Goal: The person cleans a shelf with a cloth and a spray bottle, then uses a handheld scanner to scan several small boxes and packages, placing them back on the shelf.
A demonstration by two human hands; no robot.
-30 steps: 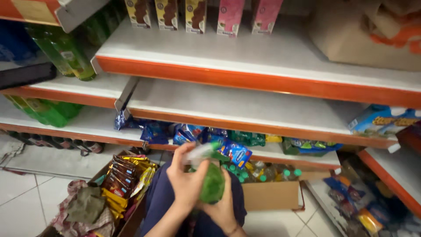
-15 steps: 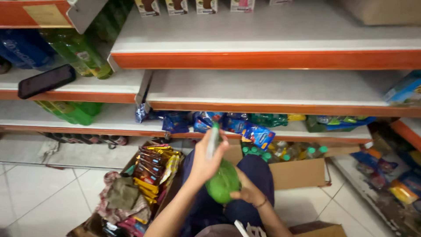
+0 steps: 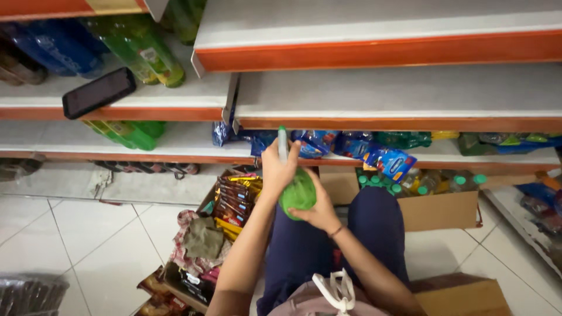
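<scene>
Centre of frame: left hand (image 3: 280,169) is closed around a slim white stick-like item with a green tip (image 3: 282,142); its long axis runs nearly vertical in the picture, green end up toward the middle shelf edge (image 3: 398,123), lower end hidden in the fist. Right hand (image 3: 319,208) sits just below and right of it, fingers cupped under and clamped on a crumpled green cloth (image 3: 298,193), which touches the heel of the left hand. So the stick lies above the cloth, the two hands in contact, left hand the upper one; what the stick is cannot be told. Both are held over the lap, dark blue trousers (image 3: 374,234) below. Surroundings: upper left, green bottles (image 3: 143,50) and blue bottles (image 3: 52,50) lying on a white shelf with orange trim; a black phone (image 3: 98,92) lies flat, tilted, on the shelf below them. Centre band, under the middle shelf: blue snack packets (image 3: 391,161) in a row, green ones further right. Right of centre, an open cardboard box (image 3: 445,210) holds clear bottles with green caps (image 3: 410,181). Left of the knees, a box of brown and yellow wrapped bars (image 3: 237,202), an olive rag (image 3: 202,237) beside it. White tiled floor (image 3: 88,246) lower left.
</scene>
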